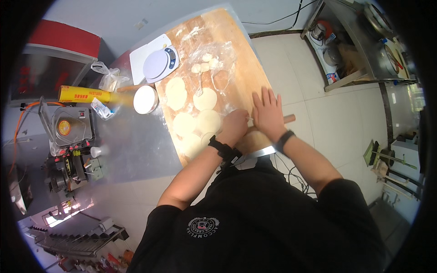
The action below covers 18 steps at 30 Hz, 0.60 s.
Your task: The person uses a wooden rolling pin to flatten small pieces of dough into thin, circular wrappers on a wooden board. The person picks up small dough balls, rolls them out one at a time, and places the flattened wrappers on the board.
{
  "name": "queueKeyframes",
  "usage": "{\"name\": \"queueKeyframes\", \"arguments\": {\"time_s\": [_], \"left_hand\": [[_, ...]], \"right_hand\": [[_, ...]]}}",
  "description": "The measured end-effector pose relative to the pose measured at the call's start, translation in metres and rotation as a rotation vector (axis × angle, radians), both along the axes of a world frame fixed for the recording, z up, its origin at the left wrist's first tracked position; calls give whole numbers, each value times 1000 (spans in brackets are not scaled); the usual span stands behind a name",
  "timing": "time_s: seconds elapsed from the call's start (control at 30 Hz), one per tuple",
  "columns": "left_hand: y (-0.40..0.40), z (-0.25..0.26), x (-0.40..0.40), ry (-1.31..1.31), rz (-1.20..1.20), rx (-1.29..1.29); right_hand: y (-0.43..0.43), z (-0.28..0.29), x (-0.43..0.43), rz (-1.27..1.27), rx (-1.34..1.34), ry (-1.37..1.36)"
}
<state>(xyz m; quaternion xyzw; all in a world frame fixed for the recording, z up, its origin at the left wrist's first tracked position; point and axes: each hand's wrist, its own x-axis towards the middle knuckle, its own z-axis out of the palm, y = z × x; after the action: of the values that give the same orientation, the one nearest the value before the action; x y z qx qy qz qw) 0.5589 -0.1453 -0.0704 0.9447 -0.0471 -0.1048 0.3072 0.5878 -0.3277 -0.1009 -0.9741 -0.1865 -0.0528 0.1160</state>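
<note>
My right hand (pixel 268 112) lies flat, fingers extended, over a wooden rolling pin (pixel 289 118) whose end sticks out past the palm. Curled beside it, my left hand (pixel 236 125) is near the pin's other end. A pale bit, perhaps dough, shows between the hands; whether my left fingers grip it is hidden. Left of my hands, several flat dough rounds (pixel 205 99) lie on a floured wooden board (pixel 235 30), some overlapping. Small dough pieces (pixel 205 67) sit farther up the board, on or under clear plastic film (pixel 227 53).
A kitchen scale (pixel 157 66) stands at the board's left edge, near a round white container (pixel 145 99). A yellow roll with printing (pixel 83 94) and a tied plastic bag (pixel 111 80) lie on the metal table (pixel 136 146). Steel shelving (pixel 355 41) stands at the right.
</note>
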Motion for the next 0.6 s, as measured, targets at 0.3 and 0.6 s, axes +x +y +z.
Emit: {"name": "queueKeyframes", "arguments": {"time_s": [0.3,0.6], "left_hand": [[12,-12,-17,65,82,-168],[4,-13,3,-5,19,-23]], "right_hand": [[-33,-9,-61,107,-12,5],[6,4,5,43,19,20]]}}
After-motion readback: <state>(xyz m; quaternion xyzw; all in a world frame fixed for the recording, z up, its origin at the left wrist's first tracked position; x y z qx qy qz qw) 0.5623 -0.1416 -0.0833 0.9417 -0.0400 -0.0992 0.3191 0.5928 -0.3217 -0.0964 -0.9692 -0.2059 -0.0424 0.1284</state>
